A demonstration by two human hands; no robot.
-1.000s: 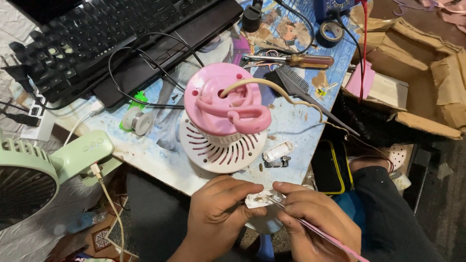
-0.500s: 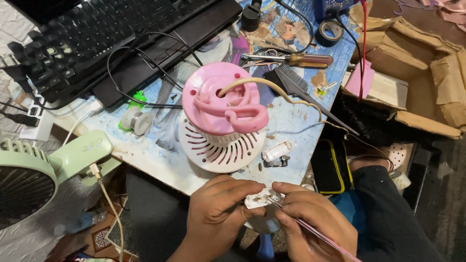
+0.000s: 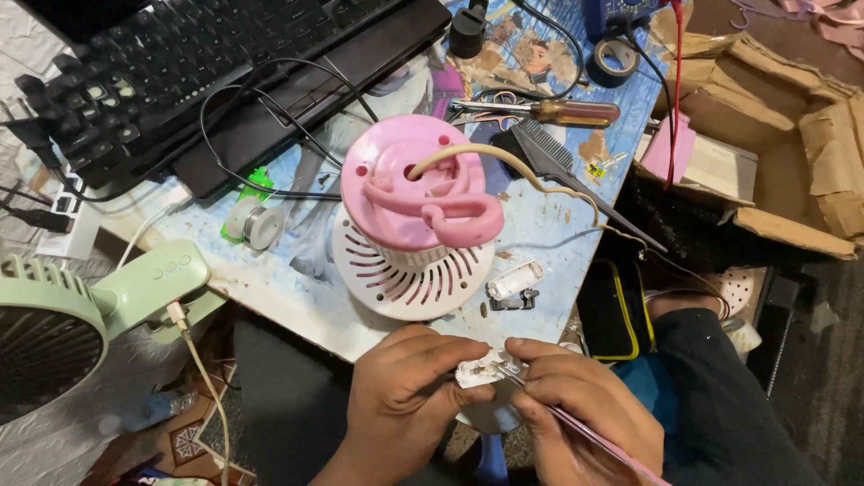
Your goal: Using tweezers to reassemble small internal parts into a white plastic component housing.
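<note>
The small white part [image 3: 477,371] sits just below the near edge of the counter [image 3: 270,279], held in the air over my lap, not resting on anything that I can see. My left hand [image 3: 405,396] has it: thumb and forefinger are pinched on its left end, the other fingers curled under. Its long axis runs roughly left to right, tipped a little upward toward the right, so its free end points at my right hand [image 3: 585,409].

That hand is clenched around a thin pink tool [image 3: 594,438], gripped like a pen. The tool's shaft slants from lower right up to upper left, and its tip meets the right end of the white part, touching it or just at it; I cannot tell which. So the tool comes in almost along the part's own length, from the right side.

Up on the counter, well apart from both hands, the pink and white round fan body [image 3: 414,216] stands just beyond the part, and a small white clip [image 3: 515,279] lies near its base.
</note>
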